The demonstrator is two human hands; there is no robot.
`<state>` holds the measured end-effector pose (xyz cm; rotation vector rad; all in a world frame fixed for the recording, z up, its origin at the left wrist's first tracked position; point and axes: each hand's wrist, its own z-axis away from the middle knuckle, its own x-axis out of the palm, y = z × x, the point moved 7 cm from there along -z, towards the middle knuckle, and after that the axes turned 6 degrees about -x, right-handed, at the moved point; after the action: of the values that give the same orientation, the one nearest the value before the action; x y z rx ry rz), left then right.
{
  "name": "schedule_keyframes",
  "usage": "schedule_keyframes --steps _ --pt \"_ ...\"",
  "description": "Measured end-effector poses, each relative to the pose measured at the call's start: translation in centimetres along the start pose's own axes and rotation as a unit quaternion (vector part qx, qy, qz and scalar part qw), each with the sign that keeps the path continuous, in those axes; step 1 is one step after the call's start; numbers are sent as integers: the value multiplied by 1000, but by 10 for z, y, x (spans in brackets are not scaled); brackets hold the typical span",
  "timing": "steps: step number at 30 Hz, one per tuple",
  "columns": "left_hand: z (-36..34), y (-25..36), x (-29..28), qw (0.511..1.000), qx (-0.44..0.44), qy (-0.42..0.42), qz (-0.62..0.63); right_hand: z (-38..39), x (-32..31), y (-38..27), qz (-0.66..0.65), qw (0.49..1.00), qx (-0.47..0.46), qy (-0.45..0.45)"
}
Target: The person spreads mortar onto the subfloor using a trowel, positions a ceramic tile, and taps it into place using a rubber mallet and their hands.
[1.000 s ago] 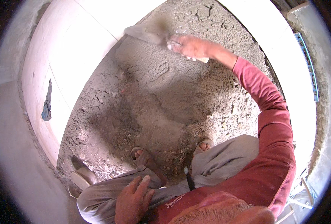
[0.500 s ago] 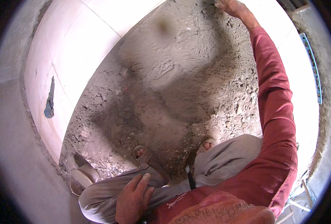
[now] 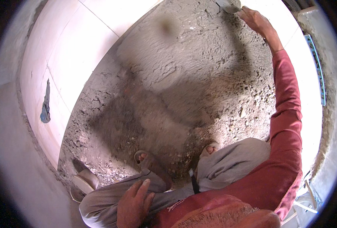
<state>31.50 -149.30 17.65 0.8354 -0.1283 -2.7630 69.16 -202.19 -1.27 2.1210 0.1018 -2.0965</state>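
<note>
Out at the far right end of the mortar bed, my right hand [image 3: 255, 22] is closed around a trowel. Only part of the trowel's grey blade [image 3: 228, 6] shows, lying on the wet grey mortar [image 3: 183, 45]; its handle is hidden in my fingers. Troweled streaks run across the mortar's far part, while the nearer part is rough and crumbly. My left hand [image 3: 134, 203] rests on my left thigh, fingers stretched out and holding nothing.
Pale floor tiles [image 3: 77, 49] border the mortar on the left and right. A dark rag-like scrap [image 3: 45, 106] lies on the left tiles. A blue slotted bar [image 3: 316, 70] runs along the right wall. Near my left knee stands a pale round-edged object [image 3: 85, 180].
My right hand has moved to the right and slightly nearer, bringing the trowel blade into clearer view. My left hand stays on my thigh.
</note>
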Motion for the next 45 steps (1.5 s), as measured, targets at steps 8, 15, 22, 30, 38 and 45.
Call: schedule_keyframes --steps 8,15,22,30,38,45 --pt "-11 7 -5 1000 -6 -26 -3 -24 -52 -54 -196 969 129 -81" --pt "-11 -1 1 999 -17 -45 -25 -61 -28 -42 -129 961 60 -238" --pt "-7 -30 9 999 -42 -31 -10 3 -34 -1 -392 901 79 -167" --pt "-6 -17 -1 1000 5 1 -23 -75 30 -39 -233 972 33 14" --pt "-9 -52 29 999 -6 -32 -28 -111 26 -133 -845 467 215 146" --pt "-11 -31 13 999 -22 -27 -13 -131 64 -142 -885 368 218 182"
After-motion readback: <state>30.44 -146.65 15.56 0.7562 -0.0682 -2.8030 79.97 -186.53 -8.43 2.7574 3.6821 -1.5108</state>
